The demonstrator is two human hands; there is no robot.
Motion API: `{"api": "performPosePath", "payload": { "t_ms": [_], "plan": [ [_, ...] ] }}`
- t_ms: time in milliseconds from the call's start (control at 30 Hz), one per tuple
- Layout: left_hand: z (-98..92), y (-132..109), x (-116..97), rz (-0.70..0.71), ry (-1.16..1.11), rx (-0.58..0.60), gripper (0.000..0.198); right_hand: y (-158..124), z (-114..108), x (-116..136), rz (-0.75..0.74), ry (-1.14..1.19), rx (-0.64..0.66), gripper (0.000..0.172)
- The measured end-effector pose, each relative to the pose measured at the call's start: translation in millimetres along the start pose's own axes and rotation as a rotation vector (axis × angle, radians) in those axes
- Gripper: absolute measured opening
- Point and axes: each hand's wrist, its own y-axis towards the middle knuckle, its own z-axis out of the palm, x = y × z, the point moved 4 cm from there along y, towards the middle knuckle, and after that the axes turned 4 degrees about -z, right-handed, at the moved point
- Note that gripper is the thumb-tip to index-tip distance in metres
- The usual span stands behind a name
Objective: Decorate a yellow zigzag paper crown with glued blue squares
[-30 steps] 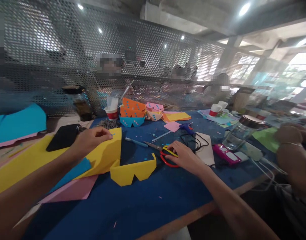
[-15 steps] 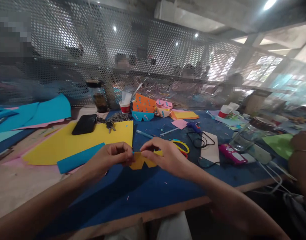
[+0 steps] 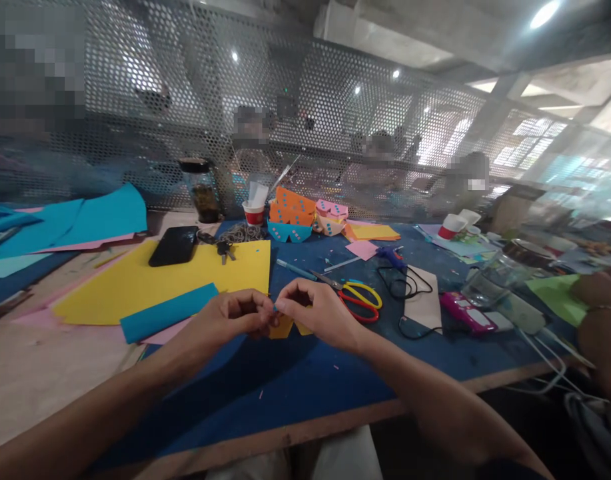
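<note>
Yellow paper glasses (image 3: 279, 329) lie at the middle of the work, partly hidden under both hands; take them as the clock's centre, twelve pointing away from the person. Their notched lower edge is cut, so the shaping looks done. Left hand (image 3: 238, 313) and right hand (image 3: 318, 310) meet fingertip to fingertip around a tiny blue bit (image 3: 274, 308). I cannot tell which of them grips it, or whether the right also holds the glasses.

Toward twelve stand orange glasses (image 3: 292, 215) and blue glasses (image 3: 288, 232), with pink glasses (image 3: 332, 209) and peach glasses (image 3: 328, 227) toward one, all bearing small dots. Judged against those, the decorating of the yellow pair seems under way and unfinished; how many dots it carries is hidden by the fingers.

One blue speck (image 3: 258, 251) shows toward eleven, on the yellow sheet (image 3: 135, 287), which spreads on toward ten. Scissors (image 3: 342, 287) rest toward two, out of both hands, which fits cutting being over for this pair.
</note>
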Motion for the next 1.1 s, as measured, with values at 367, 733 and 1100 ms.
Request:
{"api": "performPosePath", "payload": {
  "t_ms": [367, 733, 1100],
  "plan": [
    [0.9, -3.7, 1.3, 0.002, -0.012, -0.048, 0.027, -3.2, 4.8, -2.6, -0.001, -0.008, -0.005, 0.016],
    [2.3, -4.9, 5.9, 0.033, -0.076, -0.005, 0.023, -5.4, 6.7, 1.5, 0.006, -0.017, -0.025, 0.015],
    [2.5, -5.1, 7.0, -0.011, -0.148, -0.003, 0.030, -7.7, 7.0, 2.7, -0.028, -0.037, -0.035, 0.017]
  ]
}}
